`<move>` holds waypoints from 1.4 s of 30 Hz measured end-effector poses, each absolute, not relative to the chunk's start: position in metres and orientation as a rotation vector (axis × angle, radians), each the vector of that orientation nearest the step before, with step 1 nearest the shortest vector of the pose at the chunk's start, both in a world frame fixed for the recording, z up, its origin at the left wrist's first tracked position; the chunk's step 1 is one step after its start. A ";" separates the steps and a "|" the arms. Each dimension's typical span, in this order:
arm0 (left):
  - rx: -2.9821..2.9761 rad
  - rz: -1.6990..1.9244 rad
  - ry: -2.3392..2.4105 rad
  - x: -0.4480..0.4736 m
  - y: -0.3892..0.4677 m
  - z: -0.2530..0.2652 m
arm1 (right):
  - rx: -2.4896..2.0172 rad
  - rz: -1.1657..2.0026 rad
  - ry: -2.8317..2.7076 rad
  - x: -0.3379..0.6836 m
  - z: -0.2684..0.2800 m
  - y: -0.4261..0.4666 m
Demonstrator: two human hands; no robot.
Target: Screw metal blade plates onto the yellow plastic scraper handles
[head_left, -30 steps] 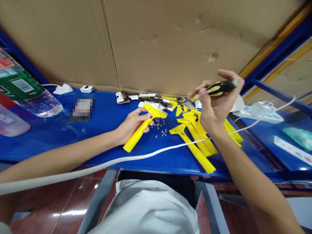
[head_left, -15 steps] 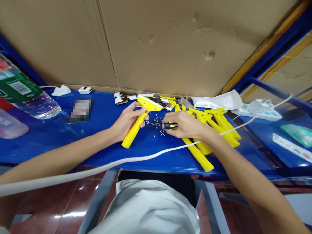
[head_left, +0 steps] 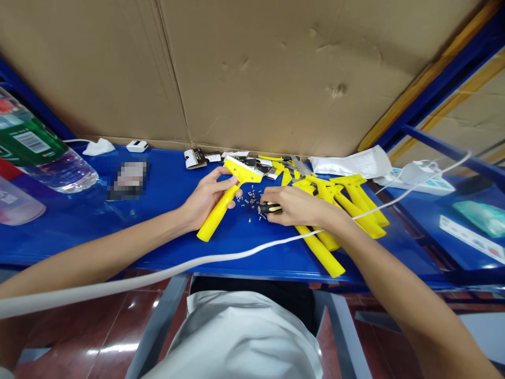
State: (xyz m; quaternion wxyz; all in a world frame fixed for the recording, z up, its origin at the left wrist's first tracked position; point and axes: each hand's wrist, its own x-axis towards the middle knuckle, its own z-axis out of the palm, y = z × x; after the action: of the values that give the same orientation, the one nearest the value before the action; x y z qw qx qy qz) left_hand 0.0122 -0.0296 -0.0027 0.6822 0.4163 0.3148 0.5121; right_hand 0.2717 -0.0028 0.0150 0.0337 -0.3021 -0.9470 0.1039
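Note:
My left hand (head_left: pixel 209 197) grips a yellow scraper (head_left: pixel 219 213) by its neck, the head tilted up to the left and the handle slanting down towards me. A pale metal strip runs along the head. In my right hand (head_left: pixel 294 205) is a short black and yellow screwdriver (head_left: pixel 270 208), its butt end pointing left; the fingers hide its tip. Small loose screws and nuts (head_left: pixel 251 199) lie scattered on the blue table between the hands. Several more yellow scraper handles (head_left: pixel 320 252) lie under and beyond my right wrist.
A white cable (head_left: pixel 221 257) crosses in front of both forearms. Black and white card packets (head_left: pixel 195 158), a white pouch (head_left: pixel 349 162) and a power strip (head_left: pixel 420 176) line the back by the cardboard wall (head_left: pixel 256 79). A large bottle (head_left: pixel 35 142) lies at the left.
My right hand with the screwdriver has dipped slightly towards the table, over the loose screws. The left hand and scraper have hardly moved.

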 end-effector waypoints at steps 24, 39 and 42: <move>0.901 1.093 0.757 0.016 -0.030 -0.003 | -0.536 -0.038 -2.106 0.279 0.022 0.002; 0.946 0.877 0.687 0.016 -0.036 -0.005 | -0.443 -0.284 -1.828 0.276 0.023 0.002; 0.968 0.841 0.679 0.015 -0.037 -0.006 | -0.424 -0.263 -1.866 0.275 0.022 0.001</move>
State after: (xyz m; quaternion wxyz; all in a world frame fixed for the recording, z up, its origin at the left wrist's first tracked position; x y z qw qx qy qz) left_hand 0.0151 -0.0365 -0.0064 0.7481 0.4427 0.3104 0.3847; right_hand 0.2746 0.0013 0.0221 0.5686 -0.1805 -0.7947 -0.1121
